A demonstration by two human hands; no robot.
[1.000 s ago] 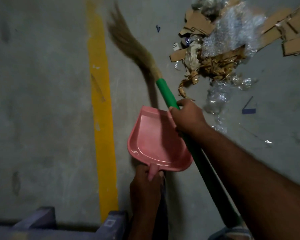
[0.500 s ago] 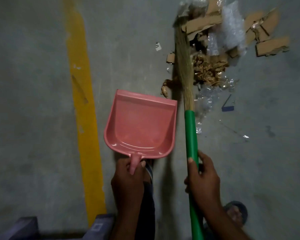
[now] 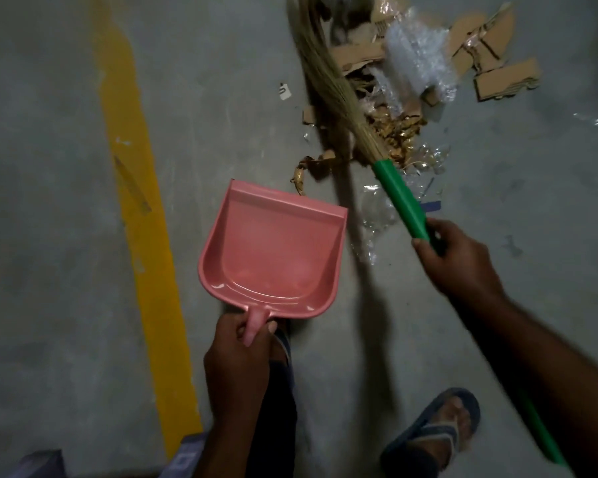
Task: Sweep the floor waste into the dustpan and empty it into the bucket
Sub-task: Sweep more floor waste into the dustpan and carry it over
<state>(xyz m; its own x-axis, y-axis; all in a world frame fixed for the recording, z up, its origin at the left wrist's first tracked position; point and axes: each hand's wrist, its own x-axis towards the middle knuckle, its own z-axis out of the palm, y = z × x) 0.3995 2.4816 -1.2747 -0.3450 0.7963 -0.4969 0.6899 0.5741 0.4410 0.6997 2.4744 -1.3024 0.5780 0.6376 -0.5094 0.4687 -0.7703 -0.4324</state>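
The right hand (image 3: 460,260) was clamped round the green broom handle (image 3: 399,198), fingers wrapped close to the end where the bristles (image 3: 325,74) were bound in. The rest of the handle ran back under the forearm. Ahead of that grip and to its left, the bristles lay across the near edge of the waste (image 3: 394,108), a heap of cardboard pieces (image 3: 504,77), bubble wrap (image 3: 418,60) and crumpled brown scraps (image 3: 397,132). Well to the left of the broom grip, the left hand (image 3: 239,367) held the stub handle of the pink dustpan (image 3: 273,253), thumb and fingers closed on it. The pan was empty, its open lip pointing away from that hand toward the heap. Whether the lip touched the floor (image 3: 49,167) could not be told. The bucket was not in view.

To sweep well, the lip probably needed pressing flat so thin plastic could not slide under it. Short pulls from the heap's far side toward the pan would likely serve better than one wide swing. The light wrap looked apt to skitter, and the larger cardboard might overhang the pan.
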